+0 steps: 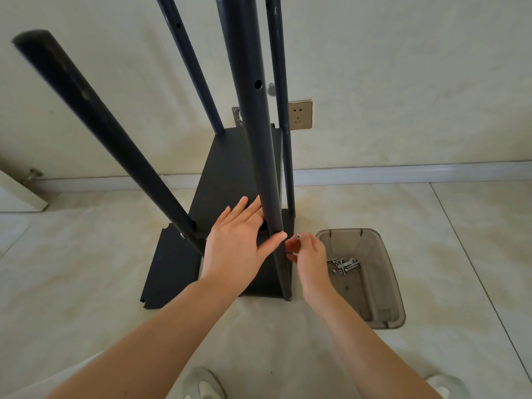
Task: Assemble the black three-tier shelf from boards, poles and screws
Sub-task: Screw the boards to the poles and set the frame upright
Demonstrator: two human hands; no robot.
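Several black poles rise from a black shelf frame on the floor. The nearest pole (253, 116) stands almost upright with a screw hole halfway up. A black board (227, 174) sits between the poles, and another board (169, 269) lies flat at floor level. My left hand (239, 243) lies flat on the upper board with straight fingers, its thumb touching the near pole. My right hand (308, 254) pinches a small silver screw (298, 236) just right of that pole, low down.
A translucent grey plastic bin (383, 298) with several screws and nuts (344, 264) stands on the floor to the right. A wall with a socket (300, 114) and a baseboard runs behind the frame. My shoes show at the bottom edge.
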